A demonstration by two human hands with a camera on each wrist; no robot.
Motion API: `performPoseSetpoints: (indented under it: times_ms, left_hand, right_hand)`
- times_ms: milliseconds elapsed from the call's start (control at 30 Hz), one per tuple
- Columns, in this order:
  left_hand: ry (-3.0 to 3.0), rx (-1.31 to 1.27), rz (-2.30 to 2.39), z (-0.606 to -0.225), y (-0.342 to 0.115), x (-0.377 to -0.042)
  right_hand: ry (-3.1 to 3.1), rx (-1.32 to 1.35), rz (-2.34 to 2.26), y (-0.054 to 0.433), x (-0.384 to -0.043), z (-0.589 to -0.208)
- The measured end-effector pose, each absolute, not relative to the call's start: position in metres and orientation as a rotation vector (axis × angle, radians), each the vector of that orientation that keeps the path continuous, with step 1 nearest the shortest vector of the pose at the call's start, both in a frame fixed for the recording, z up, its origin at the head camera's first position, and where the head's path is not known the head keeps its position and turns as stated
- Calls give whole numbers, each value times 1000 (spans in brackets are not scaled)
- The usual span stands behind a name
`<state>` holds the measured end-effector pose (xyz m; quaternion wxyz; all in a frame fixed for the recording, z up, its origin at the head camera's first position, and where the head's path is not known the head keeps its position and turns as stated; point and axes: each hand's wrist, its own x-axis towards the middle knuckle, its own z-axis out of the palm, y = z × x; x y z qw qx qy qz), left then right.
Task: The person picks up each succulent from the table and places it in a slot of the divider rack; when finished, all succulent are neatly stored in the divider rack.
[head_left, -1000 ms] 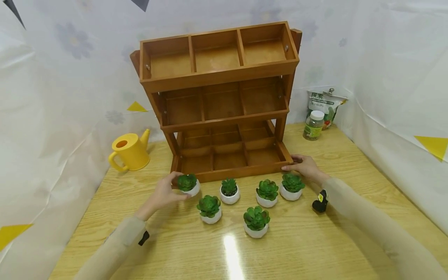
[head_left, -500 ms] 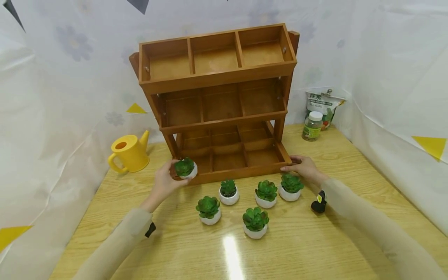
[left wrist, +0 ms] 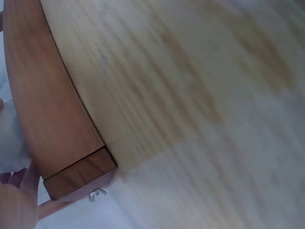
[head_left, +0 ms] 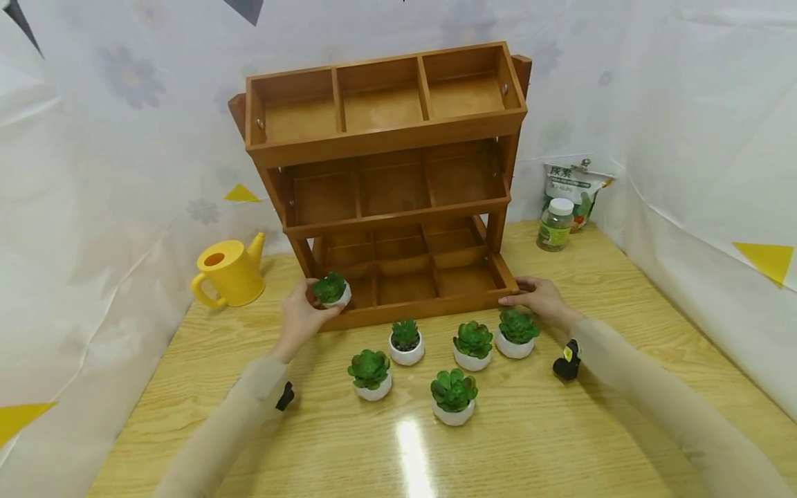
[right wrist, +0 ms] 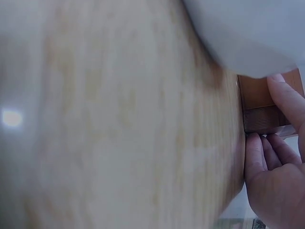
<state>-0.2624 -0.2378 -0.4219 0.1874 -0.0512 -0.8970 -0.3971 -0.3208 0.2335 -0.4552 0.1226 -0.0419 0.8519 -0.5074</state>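
My left hand point(head_left: 300, 318) grips a succulent in a white pot point(head_left: 332, 289) at the left front compartment of the bottom tier. Whether the pot touches the compartment floor I cannot tell. In the left wrist view part of the hand point(left wrist: 19, 202) and the white pot point(left wrist: 9, 136) show behind the rack's front board point(left wrist: 47, 90). The wooden three-tier rack point(head_left: 389, 142) stands at the back of the table. My right hand point(head_left: 542, 301) holds its lower right front corner; in the right wrist view the thumb lies on the front board point(right wrist: 257, 93), with the other fingers round the end.
Several potted succulents point(head_left: 406, 346) stand on the table before the rack, one close to my right hand. A yellow watering can point(head_left: 232, 273) is at the left. A lidded jar point(head_left: 556, 225) and a standing bag point(head_left: 575, 187) are at the back right.
My left hand has lifted the potted succulent from the table before the rack, up and over the front board of the bottom tier. My right hand has stayed at the corner.
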Motion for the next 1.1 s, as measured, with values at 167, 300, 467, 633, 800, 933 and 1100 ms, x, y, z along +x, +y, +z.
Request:
performPoseSetpoints:
  times_ms: [167,300,467,633,800,933,1100]
  left_hand:
    - [-2532,-97,-1140,-425,-234,-264]
    - [-2532,-79,-1132,-423,-230,-265]
    - [-2572,-88,-1105,-425,-227,-266]
    - [-2613,-74,-1079,-429,-226,-268]
    - [-2676,-36,-1020,-429,-224,-269]
    - [-2716,13,-999,-428,-222,-270]
    - [-2724,36,-972,-427,-221,-272]
  right_hand:
    - [2477,-110,-1508,233,-322,-456]
    - [2471,-106,-1545,232,-323,-456]
    - [2465,-100,-1564,232,-324,-457]
    - [2472,-103,-1531,232,-323,-457]
    - [2475,-104,-1506,233,-320,-456]
    - [2468,-105,-1521,232,-320,-455]
    - [2467,-99,-1541,232,-321,-456]
